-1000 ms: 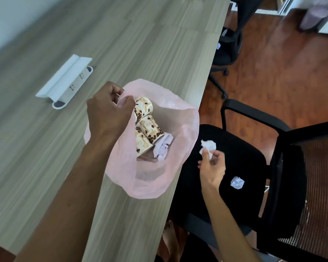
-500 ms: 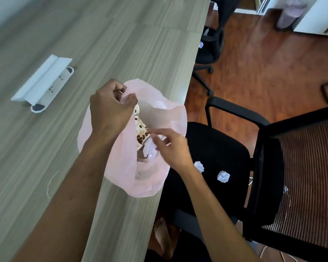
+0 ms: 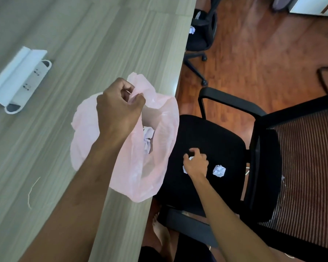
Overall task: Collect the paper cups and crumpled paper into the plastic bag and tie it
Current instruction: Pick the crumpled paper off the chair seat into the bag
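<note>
- Left hand (image 3: 117,112) is pinching the pink plastic bag (image 3: 157,167) rim at the bench (image 3: 83,35) edge, crumpled paper (image 3: 147,138) inside.
- Right hand (image 3: 196,164) is closing on a paper ball (image 3: 186,168) on the office chair (image 3: 216,133) seat, another paper wad (image 3: 219,171) lying just beside.

No legible text, label, brand, number or sign on anything in view

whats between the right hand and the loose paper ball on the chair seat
Nothing: in the head view only bare black seat separates the right hand from the paper ball. The hand is closing on another ball.
</note>
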